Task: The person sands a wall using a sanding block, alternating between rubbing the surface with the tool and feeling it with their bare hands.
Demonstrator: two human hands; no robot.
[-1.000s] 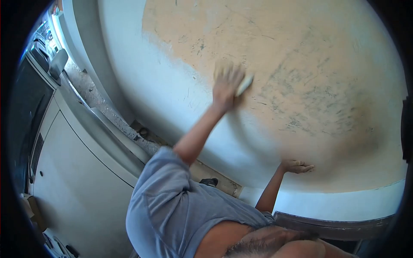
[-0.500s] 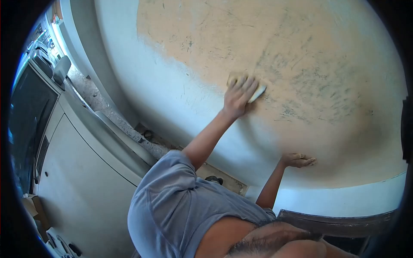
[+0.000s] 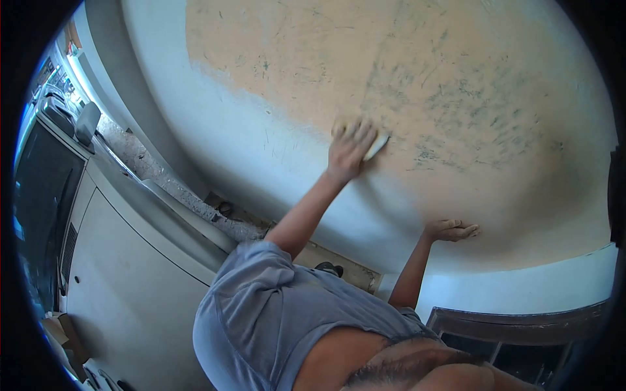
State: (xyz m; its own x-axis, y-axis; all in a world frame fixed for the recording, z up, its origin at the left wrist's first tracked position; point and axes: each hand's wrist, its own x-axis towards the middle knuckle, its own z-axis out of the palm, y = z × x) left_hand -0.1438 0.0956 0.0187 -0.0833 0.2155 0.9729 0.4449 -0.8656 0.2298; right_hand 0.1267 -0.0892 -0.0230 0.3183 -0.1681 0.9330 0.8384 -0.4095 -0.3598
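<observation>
My left hand [image 3: 349,148] lies against the wall at the lower edge of a tan patch [image 3: 293,32], its fingers pressed round a pale sanding pad [image 3: 376,146]. Only the pad's whitish side shows, past the edge of the hand; the fingers cover the rest. Dust coats the fingertips. Lower and to the right, my right hand [image 3: 451,230] is held palm up near the wall, fingers half stretched and slightly apart, also dusty. Nothing can be seen in it. The tan patch carries many dark scratches and smudges, densest to the right of my left hand.
A light-coloured vehicle [image 3: 130,260] with a side mirror [image 3: 87,122] stands close on the left. A cardboard box [image 3: 65,335] is at the lower left. Rubble [image 3: 156,166] lines the wall's foot. A dark brown frame [image 3: 521,326] is at the lower right.
The view has shifted a little. My left hand has slid slightly down the wall with the pad. The fingers of my right hand have parted a little more.
</observation>
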